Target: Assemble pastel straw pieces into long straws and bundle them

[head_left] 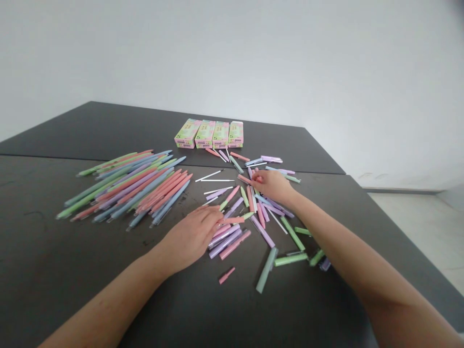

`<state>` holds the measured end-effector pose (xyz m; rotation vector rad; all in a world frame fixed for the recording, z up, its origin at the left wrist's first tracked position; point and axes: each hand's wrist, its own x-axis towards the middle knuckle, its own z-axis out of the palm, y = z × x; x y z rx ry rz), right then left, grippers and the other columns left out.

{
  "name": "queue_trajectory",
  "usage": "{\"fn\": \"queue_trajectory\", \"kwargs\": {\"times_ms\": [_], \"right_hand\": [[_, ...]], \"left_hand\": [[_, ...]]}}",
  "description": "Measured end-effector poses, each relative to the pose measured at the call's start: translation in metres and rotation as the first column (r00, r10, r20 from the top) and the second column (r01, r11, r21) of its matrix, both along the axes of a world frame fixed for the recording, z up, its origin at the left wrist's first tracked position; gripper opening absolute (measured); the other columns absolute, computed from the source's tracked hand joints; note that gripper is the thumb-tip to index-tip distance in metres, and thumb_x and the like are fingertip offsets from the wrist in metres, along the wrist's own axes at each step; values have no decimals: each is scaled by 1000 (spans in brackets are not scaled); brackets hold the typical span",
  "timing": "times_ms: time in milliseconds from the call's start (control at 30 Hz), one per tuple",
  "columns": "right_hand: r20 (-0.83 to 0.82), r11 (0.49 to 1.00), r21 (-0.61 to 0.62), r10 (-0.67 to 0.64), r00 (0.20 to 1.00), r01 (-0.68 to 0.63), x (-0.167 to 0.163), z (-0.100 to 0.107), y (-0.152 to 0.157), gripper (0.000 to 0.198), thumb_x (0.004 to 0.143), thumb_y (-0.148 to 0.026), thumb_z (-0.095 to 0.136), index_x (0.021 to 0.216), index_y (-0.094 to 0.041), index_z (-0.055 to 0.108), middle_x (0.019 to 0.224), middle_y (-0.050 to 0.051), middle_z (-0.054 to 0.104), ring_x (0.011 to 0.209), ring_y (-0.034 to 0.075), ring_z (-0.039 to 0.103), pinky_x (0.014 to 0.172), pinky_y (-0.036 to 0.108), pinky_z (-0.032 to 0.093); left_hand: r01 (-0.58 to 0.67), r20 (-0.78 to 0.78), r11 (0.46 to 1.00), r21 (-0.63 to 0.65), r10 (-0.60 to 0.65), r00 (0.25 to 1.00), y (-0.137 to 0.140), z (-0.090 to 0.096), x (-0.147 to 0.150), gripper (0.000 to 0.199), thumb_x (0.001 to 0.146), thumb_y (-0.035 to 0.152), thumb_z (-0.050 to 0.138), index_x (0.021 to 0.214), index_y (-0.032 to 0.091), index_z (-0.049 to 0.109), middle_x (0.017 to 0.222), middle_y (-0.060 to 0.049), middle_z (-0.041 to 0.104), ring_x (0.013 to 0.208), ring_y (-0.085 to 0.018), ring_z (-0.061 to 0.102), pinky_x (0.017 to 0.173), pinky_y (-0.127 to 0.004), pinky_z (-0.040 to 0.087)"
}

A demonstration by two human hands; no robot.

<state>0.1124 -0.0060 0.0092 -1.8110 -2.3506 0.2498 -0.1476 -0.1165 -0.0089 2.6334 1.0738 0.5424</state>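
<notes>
My left hand (195, 232) is closed on a coral pen barrel (235, 220), low over the loose pen parts. Farther off, my right hand (273, 184) pinches a coral pen piece (244, 179); its fingertips are partly hidden. Between and around the hands lie loose barrels and tips in purple, green, blue and coral, among them a purple barrel (262, 232) and a green tip (244, 196). Thin white refills (217, 181) lie scattered just beyond my left hand. Nearer me are a small pink piece (226, 275) and a grey-green barrel (266, 270).
A large pile of assembled pens (134, 186) in several colours lies to the left. Several pink and green boxes (220, 134) stand in a row at the back. Light green barrels (291, 260) lie beside my right forearm. The dark table (72, 290) meets a white wall.
</notes>
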Motion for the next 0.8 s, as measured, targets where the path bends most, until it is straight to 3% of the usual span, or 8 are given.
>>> {"fn": "queue_trajectory", "kwargs": {"times_ms": [133,233,400,433,500,633,800], "right_hand": [[155,1000,-22,-3,988,6,-15,-3,-7,28,88,-39,49,96,-22,69,87,8,71,82,23,65,64,27,39],[189,999,-30,31,982,-25,-27,0,-20,37,93,-43,39,101,-21,68,90,11,72,84,26,67,68,30,43],[88,980,-38,199,976,-196,-27,7,-26,42,97,-38,30,112,-22,66,94,10,74,87,25,68,74,32,47],[52,983,-25,185,981,-184,-21,8,-21,40,96,-32,32,120,-22,62,99,10,73,89,25,68,76,32,47],[-8,1000,17,11,1000,-11,-1,9,-4,45,92,-24,34,132,-21,54,107,9,72,95,23,67,80,30,48],[43,973,66,-225,974,222,48,4,33,51,91,-20,30,137,-12,50,130,15,61,115,27,60,96,34,44],[230,976,-57,-192,954,210,69,-10,32,49,92,-24,34,136,-16,52,129,15,62,115,27,61,96,36,44]], "left_hand": [[-7,-14,1000,6,7,1000,0,1,0,28,99,17,35,120,14,54,121,-11,60,120,-22,51,107,-40,40],[-1,-11,1000,23,2,1000,0,2,0,28,99,18,35,118,14,55,120,-11,61,119,-21,53,107,-41,40],[-5,-23,999,48,6,1000,2,2,1,29,99,17,34,118,14,56,120,-11,62,117,-21,54,105,-41,42],[-9,-40,998,56,11,999,2,2,1,29,99,18,34,118,13,56,120,-11,62,117,-22,55,105,-41,43],[-9,-82,997,79,15,997,2,3,1,30,98,17,34,118,12,57,120,-12,63,117,-23,54,105,-41,42],[-9,-140,995,97,23,990,1,4,0,32,98,14,34,119,11,58,119,-12,63,119,-23,52,108,-42,40],[-30,-117,997,76,38,992,1,3,0,33,98,15,34,118,12,59,118,-12,63,119,-23,53,108,-42,39]]}}
